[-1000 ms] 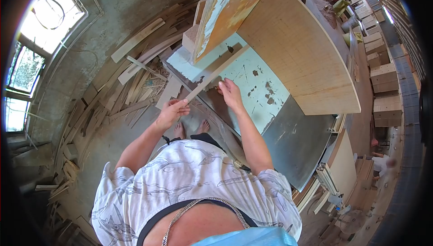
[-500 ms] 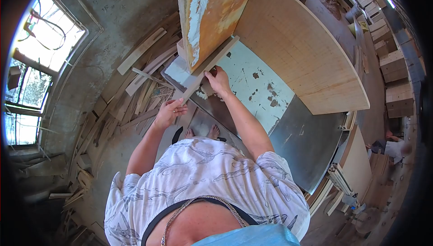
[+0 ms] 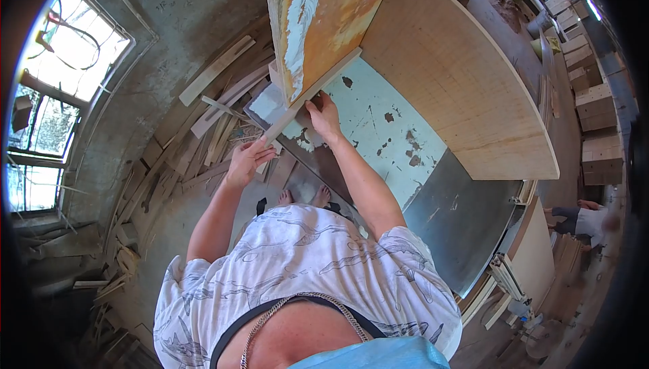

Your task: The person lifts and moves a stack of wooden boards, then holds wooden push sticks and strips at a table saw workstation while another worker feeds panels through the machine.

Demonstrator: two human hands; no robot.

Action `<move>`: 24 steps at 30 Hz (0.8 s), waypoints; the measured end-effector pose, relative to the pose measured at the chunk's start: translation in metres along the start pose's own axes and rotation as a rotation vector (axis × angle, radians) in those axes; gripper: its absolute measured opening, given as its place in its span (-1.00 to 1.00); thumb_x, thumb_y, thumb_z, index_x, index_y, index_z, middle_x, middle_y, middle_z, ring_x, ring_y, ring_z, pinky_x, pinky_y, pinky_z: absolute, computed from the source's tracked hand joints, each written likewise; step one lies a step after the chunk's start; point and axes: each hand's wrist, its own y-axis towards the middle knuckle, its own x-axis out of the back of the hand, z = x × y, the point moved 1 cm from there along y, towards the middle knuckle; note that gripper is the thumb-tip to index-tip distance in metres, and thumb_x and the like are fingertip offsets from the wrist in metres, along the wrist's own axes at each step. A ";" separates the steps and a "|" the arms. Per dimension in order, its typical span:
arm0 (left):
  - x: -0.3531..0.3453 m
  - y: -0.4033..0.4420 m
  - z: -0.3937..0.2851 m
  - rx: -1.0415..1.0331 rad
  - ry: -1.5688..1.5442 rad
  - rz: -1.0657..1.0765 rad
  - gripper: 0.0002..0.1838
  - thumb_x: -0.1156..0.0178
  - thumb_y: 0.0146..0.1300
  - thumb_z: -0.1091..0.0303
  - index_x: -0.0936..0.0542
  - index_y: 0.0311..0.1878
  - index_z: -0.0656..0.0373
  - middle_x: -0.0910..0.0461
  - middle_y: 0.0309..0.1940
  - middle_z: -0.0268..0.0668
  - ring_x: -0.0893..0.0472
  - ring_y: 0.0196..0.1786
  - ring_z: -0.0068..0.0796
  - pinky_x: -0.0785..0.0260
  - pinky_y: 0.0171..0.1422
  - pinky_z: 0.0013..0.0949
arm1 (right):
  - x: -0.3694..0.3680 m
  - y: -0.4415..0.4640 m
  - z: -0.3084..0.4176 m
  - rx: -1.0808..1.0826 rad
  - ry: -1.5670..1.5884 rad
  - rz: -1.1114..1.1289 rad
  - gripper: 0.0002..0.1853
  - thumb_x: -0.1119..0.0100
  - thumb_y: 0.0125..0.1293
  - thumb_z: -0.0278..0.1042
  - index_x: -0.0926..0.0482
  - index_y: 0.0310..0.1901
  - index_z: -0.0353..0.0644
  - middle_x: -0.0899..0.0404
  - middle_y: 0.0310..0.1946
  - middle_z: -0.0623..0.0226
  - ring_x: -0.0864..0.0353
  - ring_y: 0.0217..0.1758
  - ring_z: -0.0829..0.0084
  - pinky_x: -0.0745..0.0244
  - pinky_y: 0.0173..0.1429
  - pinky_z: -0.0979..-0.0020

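Note:
A narrow wooden strip (image 3: 280, 124) lies slantwise along the foot of an upright orange-stained board (image 3: 338, 20) with a white patch down its edge. At the strip's near end, my left hand (image 3: 249, 160) is closed with thumb and fingers around it. Farther along, my right hand (image 3: 324, 117) pinches the strip from the right side, low over the worn pale-green tabletop (image 3: 378, 122). The strip's far end reaches the corner by a large upright plywood panel (image 3: 466, 91).
Wood offcuts (image 3: 216, 122) lie heaped along the wall at left, below a window (image 3: 51, 115). Dark metal sheet (image 3: 460, 220) covers the table's near right part. Another person (image 3: 588, 223) is at far right, near stacked wooden boxes (image 3: 598, 125).
The strip has shifted slightly up and now lies against the orange-stained board's foot. Both hands have moved a little with it, and the view has tilted slightly.

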 end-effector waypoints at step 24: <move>0.014 0.021 0.003 0.307 0.151 0.011 -0.13 -0.42 0.33 0.09 -0.29 0.52 0.40 -0.20 0.52 0.34 -0.47 0.45 0.20 -0.49 0.43 0.02 | 0.015 -0.011 0.036 -0.223 0.204 0.054 -0.37 -0.13 0.58 -0.37 -0.24 0.51 -0.59 -0.55 0.26 -0.03 -0.66 0.06 0.35 -0.76 0.05 0.30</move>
